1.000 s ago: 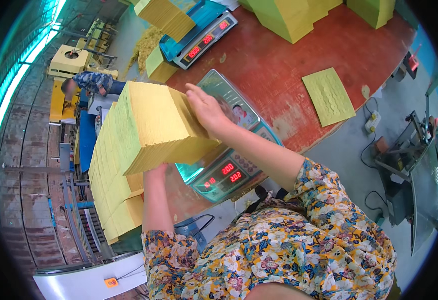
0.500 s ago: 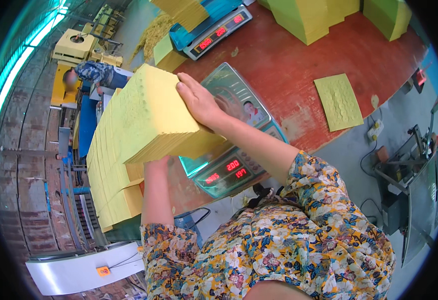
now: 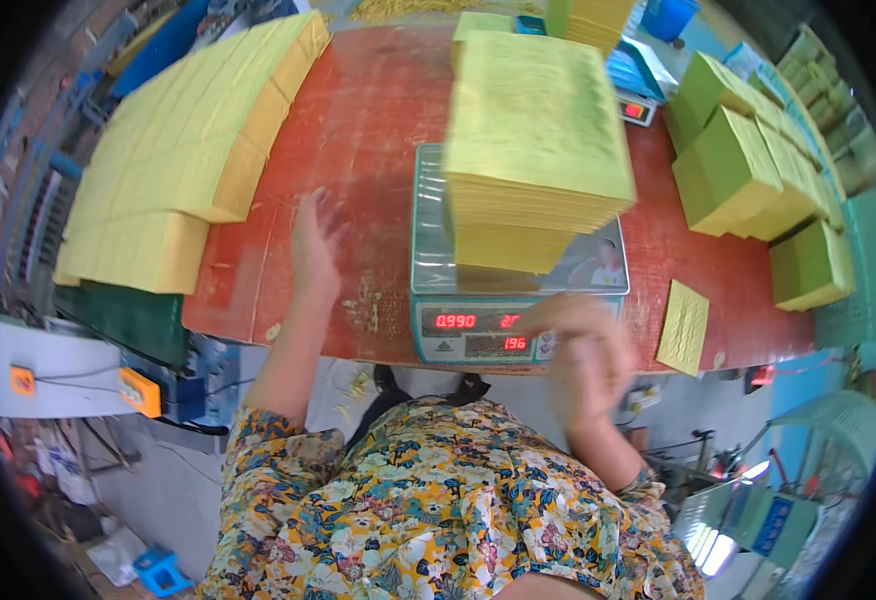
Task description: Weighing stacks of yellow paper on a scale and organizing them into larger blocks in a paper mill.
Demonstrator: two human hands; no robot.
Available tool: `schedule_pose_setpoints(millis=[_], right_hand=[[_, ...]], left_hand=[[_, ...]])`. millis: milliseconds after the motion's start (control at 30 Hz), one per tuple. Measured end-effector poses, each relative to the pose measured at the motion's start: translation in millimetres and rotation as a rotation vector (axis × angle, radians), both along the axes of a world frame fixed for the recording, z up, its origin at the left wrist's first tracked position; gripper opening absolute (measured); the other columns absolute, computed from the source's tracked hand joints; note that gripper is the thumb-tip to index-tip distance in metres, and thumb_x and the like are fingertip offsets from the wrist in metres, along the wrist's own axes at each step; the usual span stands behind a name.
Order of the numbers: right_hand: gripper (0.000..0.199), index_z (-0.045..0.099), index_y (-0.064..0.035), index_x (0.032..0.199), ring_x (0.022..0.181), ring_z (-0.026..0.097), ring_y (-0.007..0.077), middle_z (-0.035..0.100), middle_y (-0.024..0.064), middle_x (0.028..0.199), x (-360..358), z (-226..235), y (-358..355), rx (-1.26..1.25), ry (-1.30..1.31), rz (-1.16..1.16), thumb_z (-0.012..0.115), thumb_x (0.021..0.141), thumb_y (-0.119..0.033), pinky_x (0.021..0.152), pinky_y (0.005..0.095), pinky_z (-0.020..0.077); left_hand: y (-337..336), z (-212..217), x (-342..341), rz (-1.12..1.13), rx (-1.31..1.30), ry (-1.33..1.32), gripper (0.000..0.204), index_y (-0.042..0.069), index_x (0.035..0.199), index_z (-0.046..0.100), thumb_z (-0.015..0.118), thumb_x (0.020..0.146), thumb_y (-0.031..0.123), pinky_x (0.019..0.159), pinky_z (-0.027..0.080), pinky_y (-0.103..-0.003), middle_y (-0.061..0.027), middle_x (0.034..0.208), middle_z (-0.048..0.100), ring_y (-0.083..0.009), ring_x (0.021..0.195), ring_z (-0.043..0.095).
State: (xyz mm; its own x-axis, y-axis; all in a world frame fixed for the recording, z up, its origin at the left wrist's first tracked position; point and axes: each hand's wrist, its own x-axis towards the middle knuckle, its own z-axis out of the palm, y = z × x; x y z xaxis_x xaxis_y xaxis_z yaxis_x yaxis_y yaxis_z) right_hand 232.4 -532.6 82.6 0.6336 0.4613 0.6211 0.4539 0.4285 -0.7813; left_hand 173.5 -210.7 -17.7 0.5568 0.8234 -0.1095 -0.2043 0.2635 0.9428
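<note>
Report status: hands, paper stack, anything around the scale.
Left hand open, over the red table. Right hand blurred, empty, by the scale display. Yellow paper stack sits on scale, untouched. Single sheet lies apart, right.

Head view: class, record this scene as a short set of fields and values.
Surface: red table
On scale: yellow paper stack resting on the digital scale
Left hand: open, over the table, holding nothing
Right hand: blurred, in front of the scale's display, empty
Left side: large yellow paper pile
Right side: green paper bundles
</note>
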Motion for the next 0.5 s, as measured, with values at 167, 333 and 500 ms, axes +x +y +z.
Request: schedule_pose_setpoints(millis=[167,333,500], right_hand=[[0.015,0.065,0.0007,0.105,0.086,0.067,0.0262,0.068,0.0149,0.094,-63.7,-56.6,125.9,-0.536,0.134,0.465,0.060,0.092,-0.006,0.075,0.0348,0.0530],[0.033,0.061,-0.0024,0.117,0.108,0.062,0.0318,0.063,0.0163,0.115,-105.6,-128.1,217.1,-0.659,-0.001,0.280,0.064,0.084,0.000,0.089,0.0394,0.0515],[0.038,0.060,-0.0036,0.119,0.127,0.049,0.0360,0.056,0.0150,0.132,-123.4,-161.4,256.4,-0.856,-0.315,0.050,0.063,0.081,-0.002,0.102,0.0476,0.0413]], left_hand=[[61.1,-60.8,-114.7,0.185,0.592,0.379,0.029,0.000,0.122,0.061,0.054,0.100,0.018,0.101,0.044,-0.035,-0.0132,0.129,0.060,-0.0243,0.120,0.056],[103.8,-80.6,-195.7,0.138,0.953,0.663,0.022,-0.001,0.113,0.064,0.056,0.095,0.006,0.102,0.043,-0.039,-0.0146,0.127,0.061,-0.0309,0.118,0.057],[131.7,-85.1,-213.6,-0.040,1.188,0.751,0.026,0.000,0.114,0.063,0.060,0.088,0.004,0.102,0.042,-0.042,-0.0136,0.132,0.058,-0.0336,0.121,0.054]])
